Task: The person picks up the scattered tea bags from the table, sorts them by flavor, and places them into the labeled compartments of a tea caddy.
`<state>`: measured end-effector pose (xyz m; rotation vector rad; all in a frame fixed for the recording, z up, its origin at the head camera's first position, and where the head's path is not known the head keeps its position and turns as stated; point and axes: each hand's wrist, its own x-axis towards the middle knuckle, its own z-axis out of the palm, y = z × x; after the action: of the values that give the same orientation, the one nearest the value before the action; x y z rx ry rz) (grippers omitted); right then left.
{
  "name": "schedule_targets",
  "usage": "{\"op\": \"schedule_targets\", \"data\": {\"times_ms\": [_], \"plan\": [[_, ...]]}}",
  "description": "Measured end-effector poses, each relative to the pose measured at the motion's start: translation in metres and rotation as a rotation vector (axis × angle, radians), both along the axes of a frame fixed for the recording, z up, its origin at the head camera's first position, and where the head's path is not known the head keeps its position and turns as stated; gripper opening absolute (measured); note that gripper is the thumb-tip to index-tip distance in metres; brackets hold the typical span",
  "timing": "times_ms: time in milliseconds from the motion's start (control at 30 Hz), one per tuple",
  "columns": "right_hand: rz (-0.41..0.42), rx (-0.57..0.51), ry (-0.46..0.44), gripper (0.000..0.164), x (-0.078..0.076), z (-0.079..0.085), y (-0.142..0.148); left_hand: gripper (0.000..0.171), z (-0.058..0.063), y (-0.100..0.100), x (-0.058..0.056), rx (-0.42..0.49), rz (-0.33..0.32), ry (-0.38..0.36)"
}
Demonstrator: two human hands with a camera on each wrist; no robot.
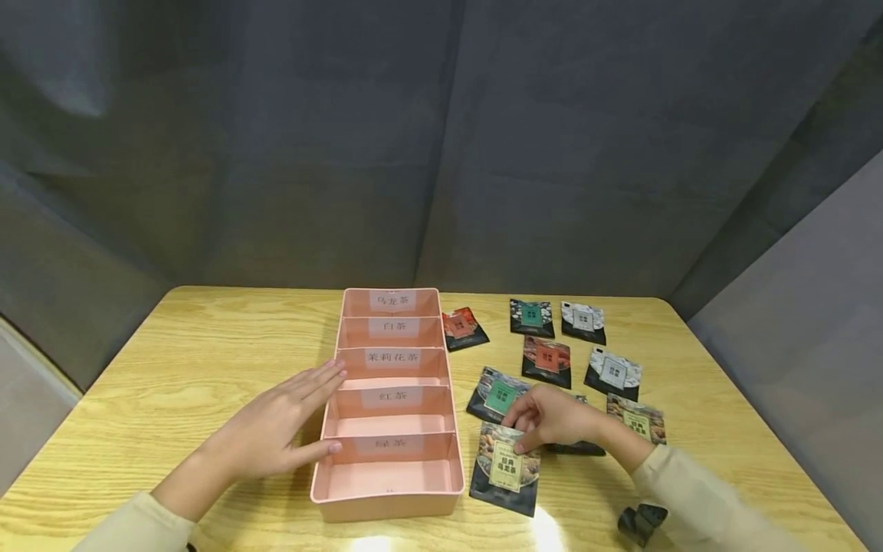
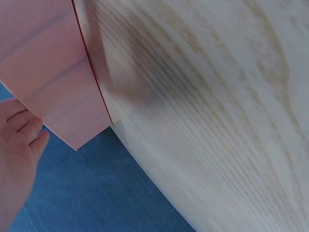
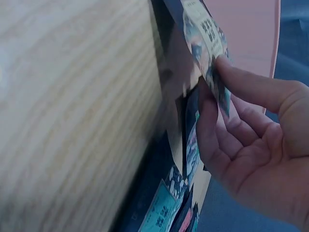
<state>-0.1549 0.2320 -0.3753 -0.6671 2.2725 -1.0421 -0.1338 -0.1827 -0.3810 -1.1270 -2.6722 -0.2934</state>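
Wooden table (image 1: 228, 345), right fingers (image 3: 246, 87) pinching a yellow-labelled packet (image 1: 507, 469), left fingers (image 1: 319, 385) loosely extended beside a pink divided box (image 1: 386, 507)

From my station I see a flat tea sachet (image 1: 506, 469), black at its lower end, with a brown pictured upper part and a pale yellow-green label bearing dark characters, pinched near its upper right corner by the right hand (image 1: 555, 418), its labelled face turned up, just right of the box's near end. I also see the long pink box (image 1: 389, 507) sitting level on the table (image 1: 228, 345), divided crosswise into five compartments with white character labels, the left hand (image 1: 276, 425) at its left rim.
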Motion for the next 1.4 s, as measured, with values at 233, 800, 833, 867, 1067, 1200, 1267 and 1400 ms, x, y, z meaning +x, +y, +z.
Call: {"op": "schedule_targets", "data": {"times_ms": [233,800,833,867,1067,1200,1267,1400], "plan": [[-0.031,-0.019,-0.092,0.021,-0.008,0.003,0.001,0.079,0.000,0.001,-0.001,-0.011,0.009,0.000],[-0.030,0.029,0.016,0.023,-0.028,0.027,-0.002,0.077,-0.005,0.000,0.000,0.003,-0.006,0.066],[-0.036,0.032,0.023,0.023,-0.030,0.029,-0.002,0.077,-0.005,0.000,-0.001,0.006,-0.009,0.072],[-0.041,0.032,0.031,0.023,-0.031,0.031,-0.002,0.077,-0.005,0.000,-0.001,0.007,-0.012,0.081],[-0.033,0.020,0.047,0.023,-0.037,0.039,-0.003,0.076,-0.007,0.000,-0.001,0.012,-0.018,0.092],[-0.023,0.026,0.072,0.022,-0.043,0.043,-0.003,0.075,-0.006,0.000,-0.001,0.002,-0.009,0.087],[-0.024,0.038,0.081,0.022,-0.046,0.046,-0.004,0.075,-0.006,0.000,-0.001,-0.002,-0.010,0.088],[-0.020,0.060,0.097,0.021,-0.051,0.053,-0.004,0.076,-0.005,0.000,-0.001,0.006,-0.013,0.086]]}}
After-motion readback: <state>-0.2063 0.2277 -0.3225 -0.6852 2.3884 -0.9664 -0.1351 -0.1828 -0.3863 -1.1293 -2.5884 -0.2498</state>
